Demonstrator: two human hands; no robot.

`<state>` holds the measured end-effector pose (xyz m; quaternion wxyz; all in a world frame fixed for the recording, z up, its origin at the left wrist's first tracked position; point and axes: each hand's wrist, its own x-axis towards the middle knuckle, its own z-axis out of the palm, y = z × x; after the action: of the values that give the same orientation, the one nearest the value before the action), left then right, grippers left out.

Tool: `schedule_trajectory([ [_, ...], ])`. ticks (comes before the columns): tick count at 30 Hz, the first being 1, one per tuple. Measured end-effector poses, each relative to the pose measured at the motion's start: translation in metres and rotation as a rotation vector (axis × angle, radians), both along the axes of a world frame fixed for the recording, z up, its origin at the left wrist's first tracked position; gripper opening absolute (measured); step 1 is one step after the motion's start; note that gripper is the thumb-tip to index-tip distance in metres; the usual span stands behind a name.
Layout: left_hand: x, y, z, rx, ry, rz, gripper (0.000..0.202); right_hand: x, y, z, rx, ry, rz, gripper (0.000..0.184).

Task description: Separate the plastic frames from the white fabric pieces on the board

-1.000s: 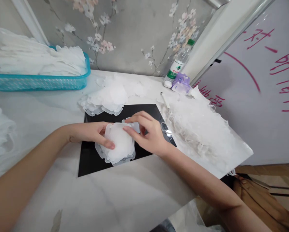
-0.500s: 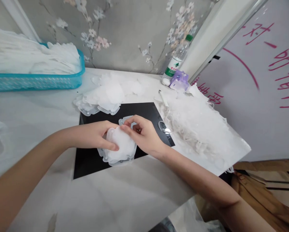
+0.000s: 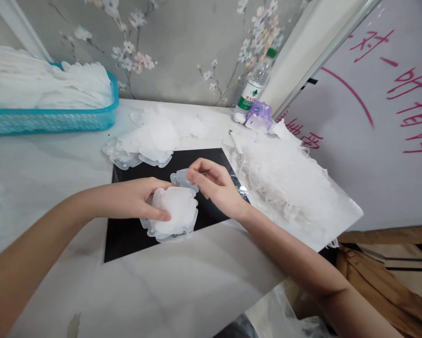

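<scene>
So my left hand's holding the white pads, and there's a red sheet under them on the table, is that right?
Not quite: the head view shows that the sheet under the white pads is black, not red. Your left hand is indeed holding them.

The bottle (image 3: pixel 255 87) wears a white-and-green label (image 3: pixel 249 96) with red characters that seem to begin 农夫山 (the rest curves away or blurs), under a dark green emblem (image 3: pixel 255 92); the print on the green band is too small to read. Right of the bottle, the whiteboard (image 3: pixel 373 178) carries handwriting in magenta: 对 and 一 are legible, the other large characters uncertain. Marks on the purple packet (image 3: pixel 259 115), just beside the bottle, cannot be read.
</scene>
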<state>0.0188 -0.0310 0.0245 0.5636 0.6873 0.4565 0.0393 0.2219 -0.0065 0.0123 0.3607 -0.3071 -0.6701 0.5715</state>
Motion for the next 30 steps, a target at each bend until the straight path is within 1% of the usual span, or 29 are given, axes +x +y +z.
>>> schedule_trajectory([
  [2,0.001,0.0,0.001,-0.002,0.008,0.002,0.032,0.002,-0.001,0.001,0.136,-0.076,0.024,0.024],
  [6,0.002,-0.003,0.007,0.027,0.067,0.015,0.023,0.003,-0.001,-0.001,0.428,-0.19,0.028,0.019],
  [10,0.004,-0.004,0.008,0.046,0.091,0.013,0.024,0.003,-0.001,-0.003,0.593,-0.284,0.059,0.015],
  [12,0.006,-0.005,0.009,0.054,0.096,0.011,0.024,0.003,-0.002,-0.003,0.75,-0.42,0.052,0.018],
  [15,0.01,-0.007,0.013,0.099,0.137,0.028,0.019,0.001,-0.006,-0.005,1.057,-0.681,0.007,0.027],
  [16,0.011,-0.008,0.014,0.116,0.158,0.036,0.018,0.001,-0.007,-0.006,1.136,-0.744,-0.004,0.03],
  [18,0.012,-0.009,0.016,0.123,0.185,0.046,0.018,-0.001,-0.007,-0.007,1.215,-0.828,0.005,0.034],
  [20,0.011,-0.009,0.015,0.103,0.168,0.048,0.02,-0.001,-0.006,-0.008,1.179,-0.874,0.01,0.033],
  [22,0.008,-0.008,0.012,0.07,0.121,0.043,0.022,-0.001,-0.004,-0.007,1.048,-0.873,0.001,0.027],
  [23,0.007,-0.007,0.01,0.054,0.102,0.041,0.022,0.0,-0.002,-0.006,0.969,-0.839,-0.01,0.025],
  [27,0.003,-0.005,0.005,0.018,0.1,0.053,0.026,0.004,0.002,-0.004,0.71,-0.523,-0.064,0.015],
  [28,0.003,-0.004,0.006,0.014,0.1,0.055,0.027,0.005,0.003,-0.004,0.662,-0.445,-0.082,0.014],
  [30,0.004,-0.004,0.007,0.012,0.082,0.052,0.027,0.006,0.004,-0.006,0.582,-0.35,-0.135,0.018],
])
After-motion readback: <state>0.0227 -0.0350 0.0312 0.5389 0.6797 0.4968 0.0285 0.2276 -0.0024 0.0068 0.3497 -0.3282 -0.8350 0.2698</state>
